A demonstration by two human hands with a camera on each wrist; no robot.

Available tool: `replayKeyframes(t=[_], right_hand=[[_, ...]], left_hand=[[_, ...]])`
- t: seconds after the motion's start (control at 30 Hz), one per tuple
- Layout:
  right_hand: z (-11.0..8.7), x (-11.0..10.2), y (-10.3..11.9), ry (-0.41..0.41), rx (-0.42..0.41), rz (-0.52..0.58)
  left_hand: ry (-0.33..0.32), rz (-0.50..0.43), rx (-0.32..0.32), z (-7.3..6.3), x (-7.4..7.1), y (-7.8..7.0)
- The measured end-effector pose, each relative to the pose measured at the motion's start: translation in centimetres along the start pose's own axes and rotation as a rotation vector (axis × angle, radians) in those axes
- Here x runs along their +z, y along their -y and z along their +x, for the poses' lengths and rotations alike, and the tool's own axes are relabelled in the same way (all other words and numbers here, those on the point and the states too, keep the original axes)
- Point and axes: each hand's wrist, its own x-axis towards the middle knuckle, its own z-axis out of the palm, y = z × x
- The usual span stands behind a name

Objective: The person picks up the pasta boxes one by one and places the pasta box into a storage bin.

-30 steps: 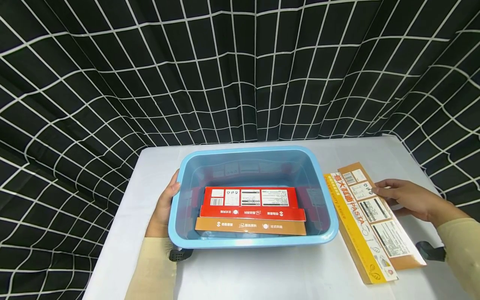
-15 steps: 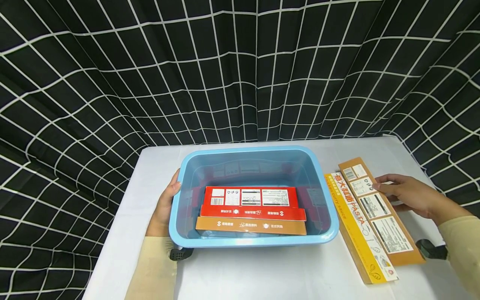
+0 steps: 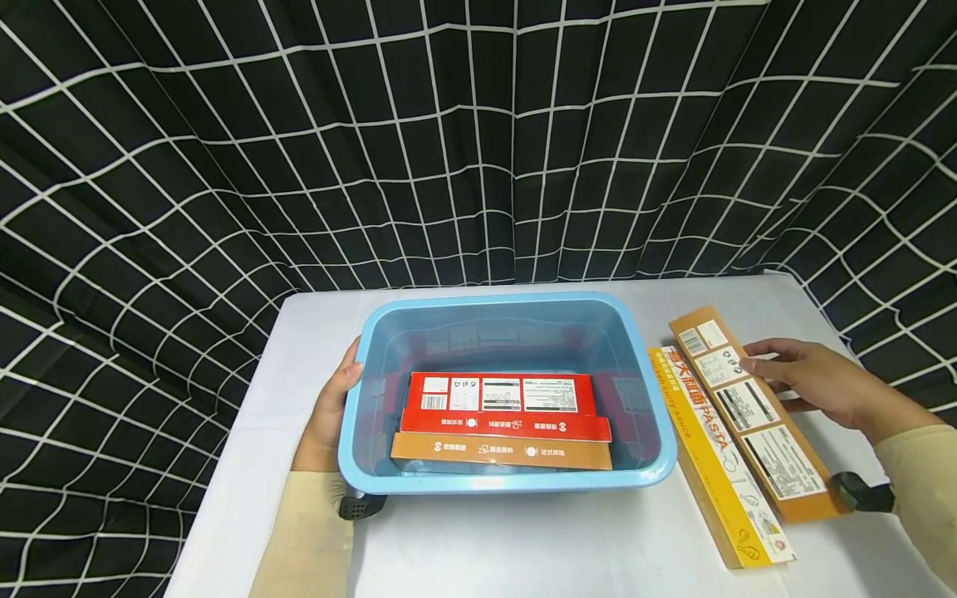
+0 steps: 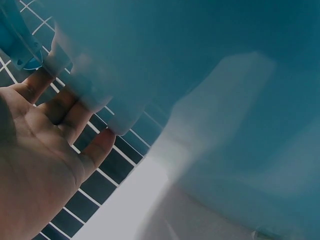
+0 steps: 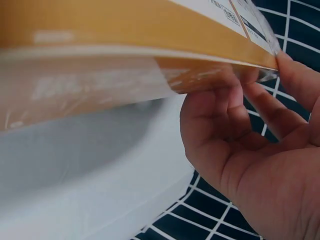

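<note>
At the right of the head view, my right hand pinches the long edge of an orange pasta box, thumb on top and other fingers below in the right wrist view. A shadow lies under that box. A yellow pasta box marked chicken curry sauce lies alongside it. My left hand holds the left side of a blue plastic bin, thumb at the rim; its fingers touch the outer wall in the left wrist view. Inside lie a red box and another orange box.
The bin stands mid-table on a white tabletop. Behind and at both sides hangs a black curtain with a white grid. A dark wrist device sits beside the near end of the right orange box.
My right hand and the orange box have shifted slightly away from me, and the box's far end has moved a little left. The left hand and bin stay in place.
</note>
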Motion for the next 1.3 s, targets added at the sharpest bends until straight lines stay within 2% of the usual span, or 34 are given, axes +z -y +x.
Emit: replayKeyframes(t=[0.3, 0.57, 1.3], right_hand=[[0.0, -0.7, 0.6, 0.003, -0.021, 0.001], [-0.4, -1.0, 1.4, -0.008, -0.046, -0.008], [-1.2, -1.4, 4.1, -0.054, -0.113, -0.07]], left_hand=[[-0.022, -0.03, -0.018, -0.2, 0.1, -0.1], [0.006, -0.02, -0.01, 0.0, 0.1, -0.1], [0.001, -0.006, -0.012, -0.1, -0.1, 0.0]])
